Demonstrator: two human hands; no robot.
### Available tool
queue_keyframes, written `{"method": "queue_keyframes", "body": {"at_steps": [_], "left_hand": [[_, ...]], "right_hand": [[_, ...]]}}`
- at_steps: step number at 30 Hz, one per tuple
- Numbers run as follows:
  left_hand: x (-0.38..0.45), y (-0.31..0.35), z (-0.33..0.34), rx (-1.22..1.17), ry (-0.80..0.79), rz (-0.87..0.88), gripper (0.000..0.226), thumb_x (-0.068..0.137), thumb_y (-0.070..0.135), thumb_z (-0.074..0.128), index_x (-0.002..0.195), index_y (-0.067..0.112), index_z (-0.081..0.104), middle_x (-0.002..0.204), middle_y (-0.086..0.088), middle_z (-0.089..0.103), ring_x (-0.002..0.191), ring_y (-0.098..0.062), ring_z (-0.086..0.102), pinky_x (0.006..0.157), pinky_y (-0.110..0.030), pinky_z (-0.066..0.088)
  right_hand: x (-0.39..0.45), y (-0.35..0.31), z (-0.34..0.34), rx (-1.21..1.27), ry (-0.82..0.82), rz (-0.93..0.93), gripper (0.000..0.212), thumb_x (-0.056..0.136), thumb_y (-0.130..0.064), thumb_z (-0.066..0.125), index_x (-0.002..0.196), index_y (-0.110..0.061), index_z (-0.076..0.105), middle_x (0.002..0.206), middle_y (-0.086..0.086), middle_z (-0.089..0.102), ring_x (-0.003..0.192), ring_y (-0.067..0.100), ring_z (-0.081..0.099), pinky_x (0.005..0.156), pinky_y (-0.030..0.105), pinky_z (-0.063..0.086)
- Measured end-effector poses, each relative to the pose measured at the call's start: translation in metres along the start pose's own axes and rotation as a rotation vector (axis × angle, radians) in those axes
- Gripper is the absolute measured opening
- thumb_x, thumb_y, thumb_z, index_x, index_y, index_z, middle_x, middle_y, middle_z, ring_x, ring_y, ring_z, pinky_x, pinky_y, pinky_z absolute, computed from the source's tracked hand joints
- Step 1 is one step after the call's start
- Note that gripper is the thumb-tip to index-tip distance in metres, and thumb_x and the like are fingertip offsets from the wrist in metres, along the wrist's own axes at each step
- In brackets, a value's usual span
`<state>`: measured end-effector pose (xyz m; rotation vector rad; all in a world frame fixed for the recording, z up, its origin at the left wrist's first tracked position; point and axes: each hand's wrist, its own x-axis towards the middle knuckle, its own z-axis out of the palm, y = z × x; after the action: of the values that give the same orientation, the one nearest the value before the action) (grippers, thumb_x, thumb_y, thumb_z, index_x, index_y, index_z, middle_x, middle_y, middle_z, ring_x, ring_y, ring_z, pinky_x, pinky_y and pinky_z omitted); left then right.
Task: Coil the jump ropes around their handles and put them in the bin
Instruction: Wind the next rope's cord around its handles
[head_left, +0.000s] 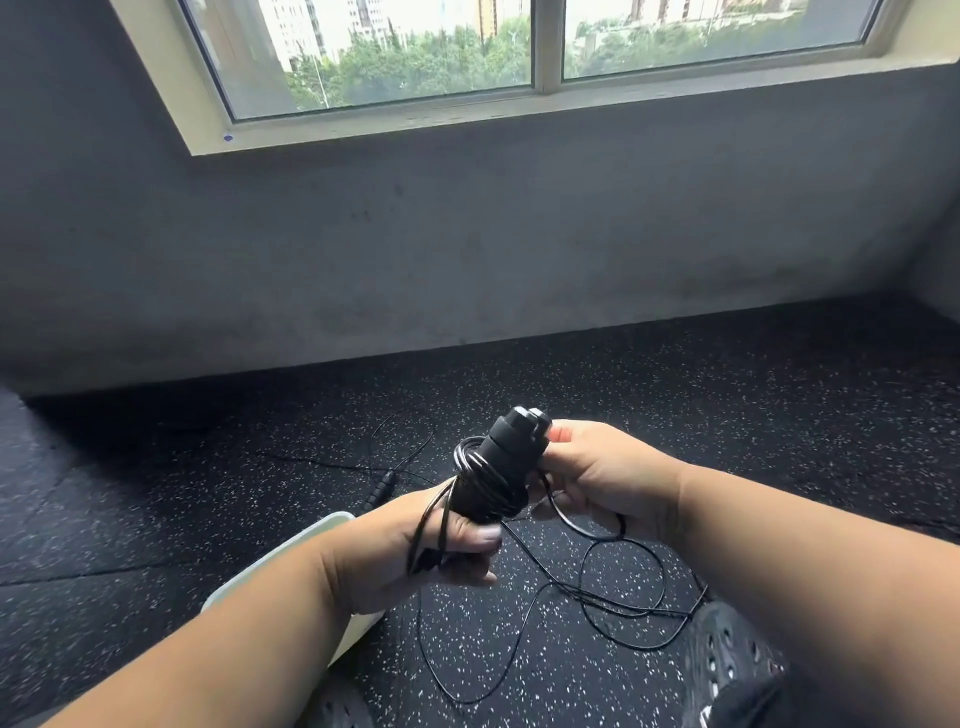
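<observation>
Black handles, 2 held together, few rope turns on, rest slack on floor; left hand grips base, right hand pinches cord; risk: turns slip off, slack snags shoe; white bin near left forearm

I sit on black rubber flooring with white speckles, facing a grey concrete wall under a cream-framed sliding window.

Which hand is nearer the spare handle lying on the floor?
Left. The left hand sits just below-right of the spare handle; the right hand is farther right, past the coiled handles.
</observation>
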<state>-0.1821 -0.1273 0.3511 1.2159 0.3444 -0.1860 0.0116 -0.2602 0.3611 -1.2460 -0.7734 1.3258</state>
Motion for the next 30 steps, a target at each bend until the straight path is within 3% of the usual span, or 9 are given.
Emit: {"method": "queue_keyframes", "body": {"at_steps": [3, 7, 11, 14, 17, 21, 23, 28, 30], "left_hand": [[0.002, 0.001, 0.003, -0.077, 0.005, -0.003, 0.063, 0.069, 0.03, 0.097, 0.119, 0.009, 0.065, 0.092, -0.009, 0.063, 0.086, -0.019, 0.062, 0.099, -0.052, 0.054], [0.003, 0.0, 0.005, -0.269, 0.026, -0.005, 0.068, 0.069, 0.029, 0.097, 0.123, 0.005, 0.064, 0.092, -0.016, 0.065, 0.076, -0.024, 0.064, 0.097, -0.055, 0.055], [0.001, 0.003, 0.003, -0.264, -0.007, -0.023, 0.072, 0.074, 0.032, 0.094, 0.13, 0.006, 0.057, 0.091, -0.013, 0.064, 0.072, -0.022, 0.063, 0.099, -0.055, 0.053], [-0.003, 0.007, 0.001, -0.217, -0.098, -0.037, 0.063, 0.08, 0.03, 0.088, 0.132, 0.008, 0.059, 0.089, -0.012, 0.061, 0.071, -0.022, 0.058, 0.099, -0.053, 0.051], [-0.004, 0.009, 0.006, -0.158, -0.168, -0.02, 0.057, 0.081, 0.027, 0.085, 0.131, 0.01, 0.062, 0.084, -0.01, 0.059, 0.071, -0.022, 0.055, 0.091, -0.046, 0.053], [-0.004, 0.008, 0.02, -0.149, -0.307, -0.007, 0.063, 0.085, 0.024, 0.079, 0.137, 0.006, 0.047, 0.083, -0.008, 0.057, 0.07, -0.02, 0.053, 0.086, -0.042, 0.05], [-0.004, 0.009, 0.022, -0.144, -0.323, -0.011, 0.063, 0.085, 0.025, 0.079, 0.136, 0.006, 0.047, 0.082, -0.007, 0.057, 0.07, -0.02, 0.052, 0.084, -0.041, 0.05], [-0.007, 0.01, 0.018, -0.085, -0.359, -0.048, 0.043, 0.083, 0.027, 0.08, 0.117, 0.007, 0.063, 0.08, -0.006, 0.059, 0.065, -0.016, 0.055, 0.081, -0.04, 0.054], [-0.008, 0.009, 0.019, 0.002, -0.345, -0.077, 0.037, 0.079, 0.025, 0.084, 0.105, 0.007, 0.064, 0.079, -0.006, 0.06, 0.066, -0.015, 0.058, 0.08, -0.038, 0.056]], "right_hand": [[0.002, 0.004, 0.002, -0.016, 0.098, -0.039, 0.02, 0.097, -0.02, 0.066, 0.107, -0.003, 0.069, 0.078, 0.006, 0.064, 0.063, 0.014, 0.055, 0.058, 0.027, 0.047], [0.0, 0.006, 0.004, -0.158, 0.117, -0.045, 0.015, 0.104, -0.018, 0.059, 0.098, -0.012, 0.07, 0.071, 0.007, 0.059, 0.057, 0.015, 0.055, 0.051, 0.025, 0.044], [-0.001, 0.002, 0.006, -0.258, 0.153, -0.083, 0.012, 0.101, -0.017, 0.064, 0.094, -0.015, 0.074, 0.066, -0.005, 0.064, 0.054, 0.003, 0.053, 0.052, 0.019, 0.042], [0.001, -0.008, -0.007, -0.689, 0.235, -0.169, 0.01, 0.098, -0.021, 0.068, 0.096, -0.016, 0.076, 0.076, -0.007, 0.071, 0.065, 0.001, 0.054, 0.07, 0.033, 0.05], [0.0, -0.016, -0.013, -0.783, 0.181, -0.153, 0.01, 0.096, -0.019, 0.065, 0.093, -0.015, 0.074, 0.084, 0.011, 0.074, 0.071, 0.012, 0.053, 0.073, 0.048, 0.054], [-0.006, -0.021, -0.006, -0.74, 0.136, -0.169, 0.036, 0.088, 0.007, 0.058, 0.061, -0.017, 0.056, 0.054, -0.014, 0.06, 0.052, -0.004, 0.047, 0.056, 0.014, 0.04], [-0.005, -0.02, -0.008, -0.752, 0.146, -0.185, 0.043, 0.086, 0.008, 0.057, 0.056, -0.022, 0.053, 0.05, -0.015, 0.058, 0.048, -0.003, 0.045, 0.051, 0.011, 0.036], [-0.001, -0.016, -0.011, -0.747, 0.115, -0.2, 0.03, 0.09, 0.009, 0.054, 0.08, -0.017, 0.066, 0.071, -0.012, 0.066, 0.065, 0.0, 0.053, 0.062, 0.022, 0.047], [0.002, -0.018, -0.009, -0.536, 0.102, -0.209, 0.018, 0.097, 0.004, 0.059, 0.092, -0.012, 0.066, 0.075, -0.005, 0.062, 0.066, 0.008, 0.051, 0.061, 0.025, 0.045]]}}
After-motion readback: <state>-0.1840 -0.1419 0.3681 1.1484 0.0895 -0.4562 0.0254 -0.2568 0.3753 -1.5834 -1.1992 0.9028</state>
